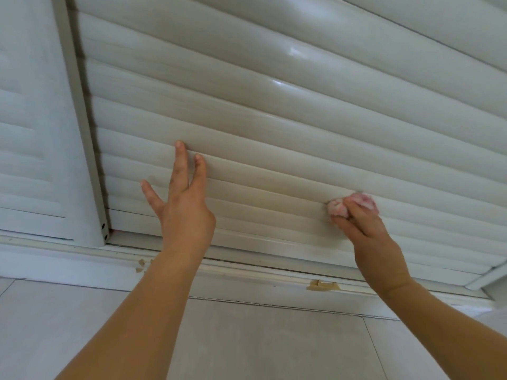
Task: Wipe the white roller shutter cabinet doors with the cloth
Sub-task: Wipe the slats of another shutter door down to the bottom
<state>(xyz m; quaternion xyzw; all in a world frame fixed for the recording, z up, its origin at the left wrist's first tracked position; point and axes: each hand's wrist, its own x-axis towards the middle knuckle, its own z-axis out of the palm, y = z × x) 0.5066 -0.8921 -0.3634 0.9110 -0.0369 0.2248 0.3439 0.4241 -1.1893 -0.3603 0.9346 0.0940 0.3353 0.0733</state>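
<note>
A white roller shutter door (274,105) of curved horizontal slats fills most of the view. A second shutter door (30,160) stands to its left, behind a grey vertical rail (82,119). My left hand (181,198) lies flat with straight fingers on the lower slats of the right door. My right hand (365,231) grips a small bunched pink and white cloth (340,205) and presses it against a lower slat further right.
A white bottom frame (247,267) runs under both doors, with chipped beige patches at two spots. Below it lies a pale tiled floor (260,338). The frame's right corner (491,278) sits at the right edge.
</note>
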